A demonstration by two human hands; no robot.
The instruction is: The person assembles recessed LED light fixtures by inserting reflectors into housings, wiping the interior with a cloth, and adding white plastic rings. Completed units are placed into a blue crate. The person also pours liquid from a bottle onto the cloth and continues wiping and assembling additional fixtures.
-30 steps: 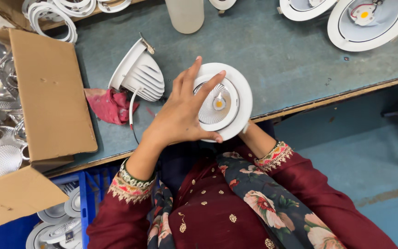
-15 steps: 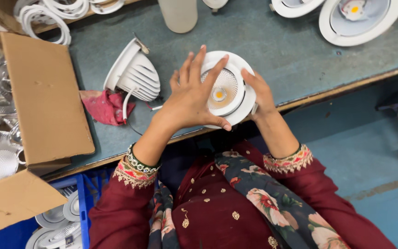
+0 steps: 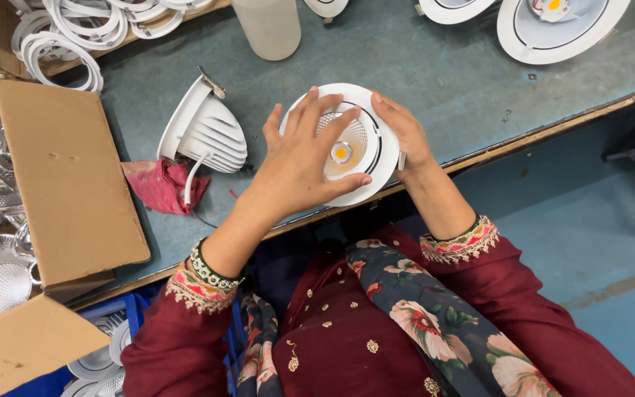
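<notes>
The lamp (image 3: 347, 147) lies face up at the bench's (image 3: 435, 81) near edge. Left hand (image 3: 306, 158) spreads flat over it, fingers apart; right hand (image 3: 406, 132) cups its right rim

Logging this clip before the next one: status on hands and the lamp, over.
Left hand spread flat over the round white downlight, fingers on its reflector. Right hand grips the rim. Finned lamp housing and red cloth lie apart to the left, nothing obstructing.

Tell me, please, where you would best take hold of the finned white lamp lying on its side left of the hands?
Probably by the flat round rim of the finned white lamp, from its upper left: the rim tilts up clear of the table, while the ribbed back trails a wire.
</notes>
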